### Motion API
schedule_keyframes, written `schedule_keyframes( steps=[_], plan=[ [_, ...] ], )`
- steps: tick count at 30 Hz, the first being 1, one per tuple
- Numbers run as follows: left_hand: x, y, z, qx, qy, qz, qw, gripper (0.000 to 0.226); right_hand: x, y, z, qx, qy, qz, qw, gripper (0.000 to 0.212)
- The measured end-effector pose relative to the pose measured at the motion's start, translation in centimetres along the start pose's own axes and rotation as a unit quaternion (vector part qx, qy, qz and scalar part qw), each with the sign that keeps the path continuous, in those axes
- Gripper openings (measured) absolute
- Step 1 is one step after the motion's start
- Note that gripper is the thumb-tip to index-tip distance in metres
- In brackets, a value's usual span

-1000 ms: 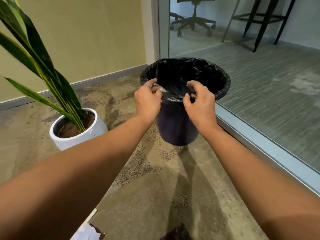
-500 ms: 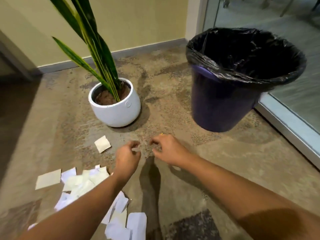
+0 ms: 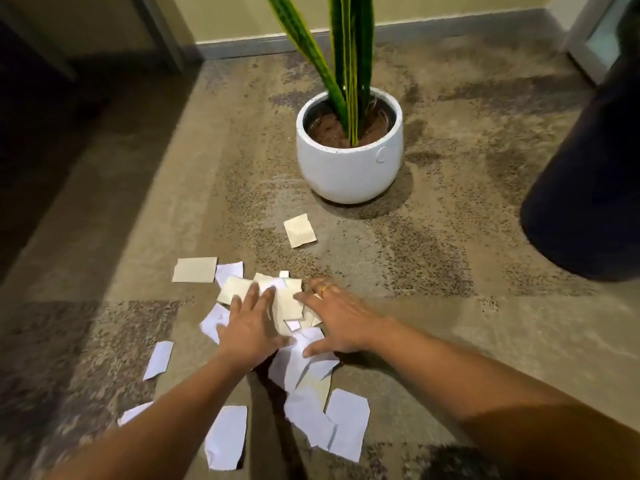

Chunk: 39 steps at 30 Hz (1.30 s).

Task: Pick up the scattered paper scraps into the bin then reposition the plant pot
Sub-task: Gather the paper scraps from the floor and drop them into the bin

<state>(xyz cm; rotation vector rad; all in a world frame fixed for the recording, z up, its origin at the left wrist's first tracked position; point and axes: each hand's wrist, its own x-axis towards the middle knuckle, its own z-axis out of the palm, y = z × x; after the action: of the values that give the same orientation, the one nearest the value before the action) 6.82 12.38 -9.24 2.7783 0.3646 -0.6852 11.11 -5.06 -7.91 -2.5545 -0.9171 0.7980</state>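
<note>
Several white and cream paper scraps (image 3: 290, 308) lie scattered on the carpet in front of me. My left hand (image 3: 251, 327) and my right hand (image 3: 341, 322) rest flat on the middle of the pile, fingers spread, nothing lifted. One cream scrap (image 3: 300, 230) lies apart, just before the white plant pot (image 3: 349, 164), which holds soil and tall green leaves. The dark bin (image 3: 585, 188) stands at the right edge, only its side showing.
Patterned brown carpet (image 3: 433, 258) covers the floor. A yellow wall with grey skirting (image 3: 242, 46) runs behind the pot. A dark area (image 3: 45, 133) lies to the left. A glass door frame (image 3: 588, 46) stands at the far right.
My hands left the bin's liner, dropped to the floor and now press on the paper pile. The view swung left and down, so the bin slid to the right edge.
</note>
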Motion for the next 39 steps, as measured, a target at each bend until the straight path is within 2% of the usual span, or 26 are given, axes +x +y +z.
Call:
schedule_keyframes(
  steps=[2, 9, 14, 19, 22, 26, 28, 30, 36, 39],
  plan=[
    [0.0, -0.6, 0.6, 0.006, -0.024, 0.003, 1.000, 0.103, 0.6, -0.3, 0.6, -0.008, -0.006, -0.002, 1.000, 0.102],
    [0.0, -0.5, 1.0, 0.007, -0.001, 0.023, 1.000, 0.094, 2.1, -0.9, 0.7, -0.025, -0.021, -0.009, 0.999, 0.101],
    [0.0, -0.7, 0.5, 0.006, 0.030, 0.060, 0.998, 0.089, 3.8, -1.8, 0.9, -0.033, 0.004, -0.012, 0.999, 0.084],
    [-0.2, -0.8, 0.6, -0.025, 0.056, 0.045, 0.997, 0.088, 3.9, -1.9, 1.0, -0.044, 0.067, -0.009, 0.997, 0.059],
    [-0.5, -0.7, 0.7, -0.051, 0.089, 0.025, 0.994, 0.086, 3.7, -1.9, 0.8, -0.022, 0.063, 0.000, 0.998, 0.049],
    [-1.0, -0.2, 0.9, -0.011, 0.102, 0.042, 0.994, 0.064, 3.1, -2.0, 0.9, 0.008, 0.056, 0.009, 0.998, 0.043],
    [-1.3, 0.0, 1.0, 0.018, 0.108, 0.070, 0.992, 0.048, 2.5, -1.8, 1.0, 0.021, 0.053, 0.020, 0.998, 0.041],
    [-1.6, 0.3, 1.0, 0.030, 0.102, 0.083, 0.991, 0.042, 1.8, -1.3, 1.0, 0.027, 0.052, 0.031, 0.998, 0.041],
    [-2.3, 2.9, 0.3, 0.010, 0.100, 0.117, 0.988, 0.045, -1.3, 1.3, -0.6, 0.062, 0.057, 0.104, 0.991, 0.036],
    [-2.2, 5.5, -0.8, -0.016, 0.116, 0.161, 0.980, 0.042, -3.6, 3.5, -2.3, 0.086, 0.102, 0.161, 0.978, 0.031]
  ],
)
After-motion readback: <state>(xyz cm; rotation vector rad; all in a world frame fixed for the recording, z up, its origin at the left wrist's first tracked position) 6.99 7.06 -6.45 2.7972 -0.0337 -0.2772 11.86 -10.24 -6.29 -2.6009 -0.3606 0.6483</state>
